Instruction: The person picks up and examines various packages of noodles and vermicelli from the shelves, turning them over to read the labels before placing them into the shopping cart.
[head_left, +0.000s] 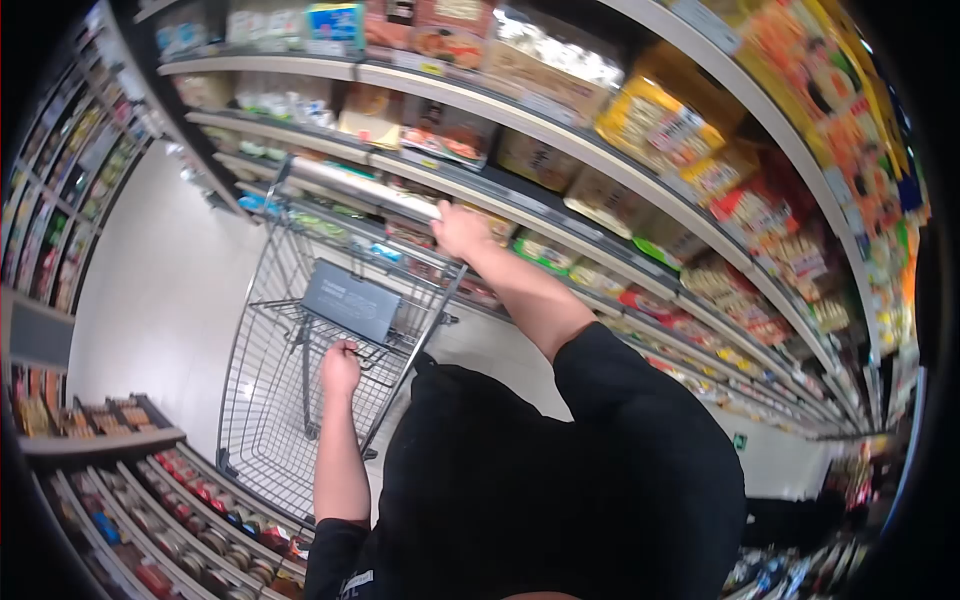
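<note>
A wire shopping cart (270, 400) stands in front of me, slightly to the left. My left hand (341, 372) is over the cart, its fingers curled closed by the dark wire frame; what they hold, if anything, is hidden. Just beyond it, a grey panel (352, 300) with pale lettering lies within the cart. My right arm stretches forward to the shelving, and my right hand (464, 230) overlaps a shelf edge (520, 212) beside packaged food. Its fingers point left and downward, partly hidden and blurred. The cart's handle (432, 325) runs between my two arms, near my body.
Tall shelves of packaged food fill the front and right, with yellow noodle packs (662, 122) among them. Low shelving (190, 505) with jars and packets is at lower left. Pale floor (150, 270) runs along the left, toward another stocked shelf (60, 170).
</note>
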